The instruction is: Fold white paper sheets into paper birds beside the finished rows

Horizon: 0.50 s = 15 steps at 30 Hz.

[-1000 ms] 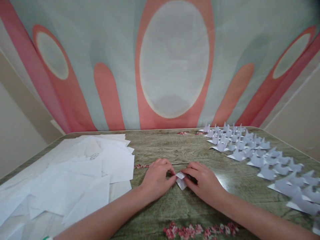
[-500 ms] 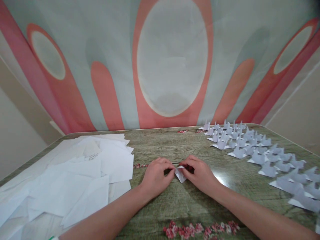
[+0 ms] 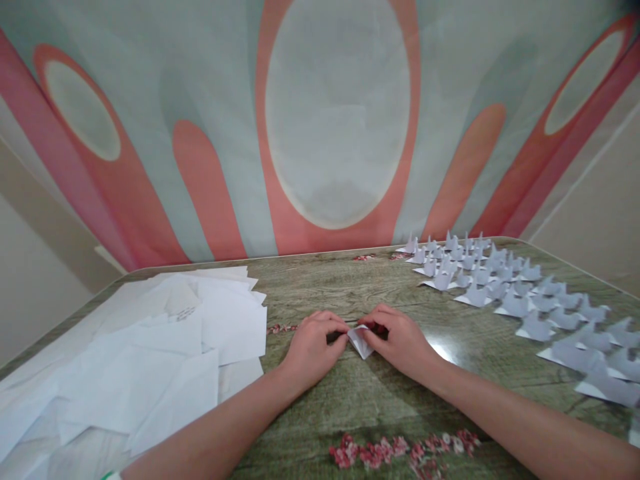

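Between my hands, a small folded piece of white paper (image 3: 361, 342) is held just above the tabletop, one point of it facing me. My left hand (image 3: 316, 341) pinches its left corner between thumb and fingers. On the other side, my right hand (image 3: 399, 335) grips the right edge, thumb in front and fingers behind. Part of the paper is hidden by the right fingers, so its full shape cannot be made out.
Loose white paper sheets (image 3: 150, 363) lie overlapping on the left of the wood-patterned table (image 3: 310, 283). Rows of folded paper cranes (image 3: 513, 303) stand along the right side. A patterned backdrop (image 3: 340, 120) rises behind the table's far edge.
The view has tilted slightly. Both hands keep their pinch on the folded paper, which now looks turned a little and slightly wider between them.
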Each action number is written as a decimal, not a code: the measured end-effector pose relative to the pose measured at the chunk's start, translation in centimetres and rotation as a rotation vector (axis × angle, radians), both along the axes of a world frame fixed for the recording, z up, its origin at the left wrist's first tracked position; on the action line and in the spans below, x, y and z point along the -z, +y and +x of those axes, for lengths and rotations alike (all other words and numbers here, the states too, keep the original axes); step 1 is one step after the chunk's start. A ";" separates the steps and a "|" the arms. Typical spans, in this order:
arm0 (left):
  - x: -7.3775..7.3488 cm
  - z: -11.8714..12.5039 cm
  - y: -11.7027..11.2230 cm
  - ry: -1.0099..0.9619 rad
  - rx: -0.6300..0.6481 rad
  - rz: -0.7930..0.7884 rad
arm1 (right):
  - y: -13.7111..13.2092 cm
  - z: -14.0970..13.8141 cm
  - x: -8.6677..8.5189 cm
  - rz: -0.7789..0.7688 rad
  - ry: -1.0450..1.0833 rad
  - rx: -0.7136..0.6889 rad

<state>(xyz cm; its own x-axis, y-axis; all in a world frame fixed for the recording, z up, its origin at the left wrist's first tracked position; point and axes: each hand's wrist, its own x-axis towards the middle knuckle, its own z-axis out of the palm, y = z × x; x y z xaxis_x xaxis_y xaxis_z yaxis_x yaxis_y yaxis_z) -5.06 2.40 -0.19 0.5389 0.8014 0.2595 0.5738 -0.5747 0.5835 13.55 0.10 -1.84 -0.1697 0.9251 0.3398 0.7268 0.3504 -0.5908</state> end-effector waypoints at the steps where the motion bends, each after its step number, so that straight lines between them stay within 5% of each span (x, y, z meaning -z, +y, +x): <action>1: 0.0 0.0 0.0 0.001 -0.001 0.001 | 0.0 0.0 0.0 -0.005 0.000 0.004; 15: -0.1 0.0 0.0 0.007 0.020 -0.020 | 0.0 -0.2 -0.2 -0.052 -0.017 0.029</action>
<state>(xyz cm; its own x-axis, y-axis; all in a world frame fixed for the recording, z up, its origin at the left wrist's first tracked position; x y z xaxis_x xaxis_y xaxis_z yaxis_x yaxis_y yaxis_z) -5.08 2.36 -0.13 0.5568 0.7952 0.2399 0.5662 -0.5748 0.5908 13.40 0.14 -1.62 -0.1482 0.9461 0.2880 0.7463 0.2981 -0.5951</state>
